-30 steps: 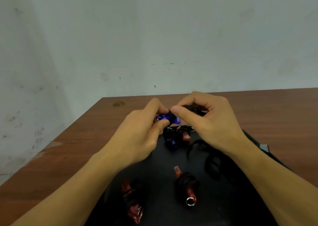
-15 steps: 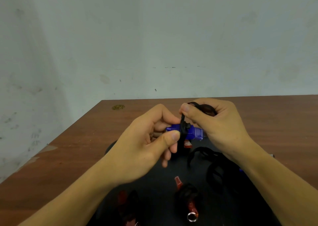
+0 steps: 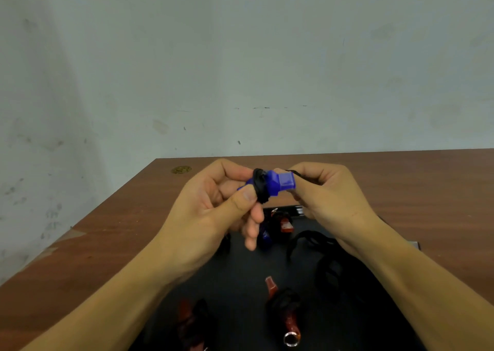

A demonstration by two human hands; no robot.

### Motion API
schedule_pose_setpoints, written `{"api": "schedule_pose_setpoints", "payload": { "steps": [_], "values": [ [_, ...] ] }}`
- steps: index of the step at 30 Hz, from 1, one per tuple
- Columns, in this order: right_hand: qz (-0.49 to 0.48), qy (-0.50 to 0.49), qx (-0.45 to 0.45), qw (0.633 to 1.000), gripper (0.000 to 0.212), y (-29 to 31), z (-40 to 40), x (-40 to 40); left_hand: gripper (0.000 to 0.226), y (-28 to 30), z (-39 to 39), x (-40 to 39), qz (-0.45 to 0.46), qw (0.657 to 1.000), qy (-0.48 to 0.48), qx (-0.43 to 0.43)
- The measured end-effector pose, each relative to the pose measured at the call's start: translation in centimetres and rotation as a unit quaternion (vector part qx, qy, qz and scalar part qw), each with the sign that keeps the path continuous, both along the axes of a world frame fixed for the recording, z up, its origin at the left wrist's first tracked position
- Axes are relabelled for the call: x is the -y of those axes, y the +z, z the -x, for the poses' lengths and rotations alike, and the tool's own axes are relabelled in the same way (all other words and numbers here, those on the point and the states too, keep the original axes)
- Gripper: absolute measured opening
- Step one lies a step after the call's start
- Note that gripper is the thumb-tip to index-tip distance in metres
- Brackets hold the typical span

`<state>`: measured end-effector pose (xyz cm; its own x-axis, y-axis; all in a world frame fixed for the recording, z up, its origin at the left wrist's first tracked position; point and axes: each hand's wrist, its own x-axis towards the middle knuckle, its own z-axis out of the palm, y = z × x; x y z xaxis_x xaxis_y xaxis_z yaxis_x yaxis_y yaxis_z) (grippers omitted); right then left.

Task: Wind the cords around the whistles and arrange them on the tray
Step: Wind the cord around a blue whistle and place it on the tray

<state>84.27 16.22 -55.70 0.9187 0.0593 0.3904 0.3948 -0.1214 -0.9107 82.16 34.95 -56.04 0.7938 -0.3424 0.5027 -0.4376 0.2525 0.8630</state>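
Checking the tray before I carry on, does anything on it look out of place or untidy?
One thing: loose black cord sprawls in loops on the right of the black tray, unwound, while the red whistle near the front is already wrapped. Nothing looks damaged.

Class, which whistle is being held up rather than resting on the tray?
The blue whistle, pinched in the left hand; the red ones lie on the tray.

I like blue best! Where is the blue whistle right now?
The blue whistle is held up between the left hand and right hand, above the black tray.
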Motion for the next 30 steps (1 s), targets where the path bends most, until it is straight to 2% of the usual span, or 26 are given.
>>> {"api": "schedule_pose_setpoints", "payload": {
  "steps": [7, 12, 21, 25, 30],
  "values": [
    [0.043, 0.041, 0.013, 0.998, 0.024, -0.8, 0.0, -0.3, 0.025, 0.5, -0.3, -0.6, 0.074, 0.994, -0.011, -0.077],
    [0.148, 0.073, 0.001, 0.986, 0.028, -1.1, -0.2, -0.5, 0.022, 0.8, -0.5, -0.5, 0.109, 0.988, 0.027, -0.109],
    [0.176, 0.096, -0.028, 0.979, 0.028, -0.9, 0.6, -1.5, 0.023, 0.7, -0.8, -0.3, 0.165, 0.969, 0.032, -0.181],
    [0.157, 0.068, 0.041, 0.984, 0.025, -0.7, 1.1, -1.7, 0.009, 0.6, -1.1, -0.5, 0.170, 0.965, 0.085, -0.182],
    [0.173, 0.012, 0.142, 0.975, 0.025, -0.5, 1.7, -1.6, 0.007, 0.6, -1.5, -0.7, 0.171, 0.962, 0.126, -0.173]
  ]
}}
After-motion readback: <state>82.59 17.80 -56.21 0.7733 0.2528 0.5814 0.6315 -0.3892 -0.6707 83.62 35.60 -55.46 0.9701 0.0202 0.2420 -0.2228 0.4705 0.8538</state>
